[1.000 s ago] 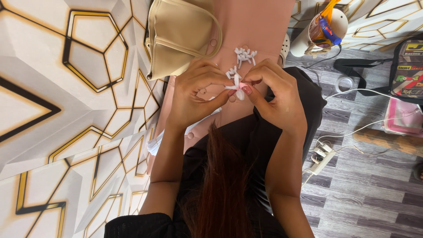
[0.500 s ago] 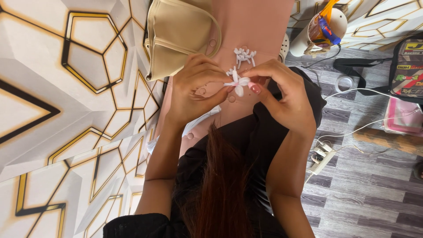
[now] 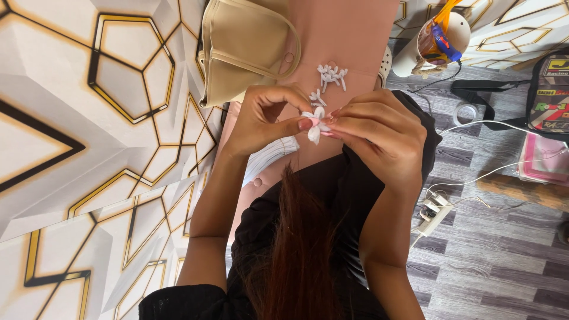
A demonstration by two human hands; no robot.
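Flower (image 3: 315,123): small, white, petalled, pinched between fingertips of left hand (image 3: 267,118) and right hand (image 3: 376,133), both closed on it above pink surface (image 3: 349,35) | loose white pieces (image 3: 331,76) just beyond | beige bag (image 3: 246,47) left | cup of tools (image 3: 435,38), power strip (image 3: 432,210) right

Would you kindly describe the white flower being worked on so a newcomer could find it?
Start at the pink board running down the middle. Below the loose white flowers lying on it, both hands meet; the flower sits between the fingertips. It alone is lifted and pinched, not lying flat.
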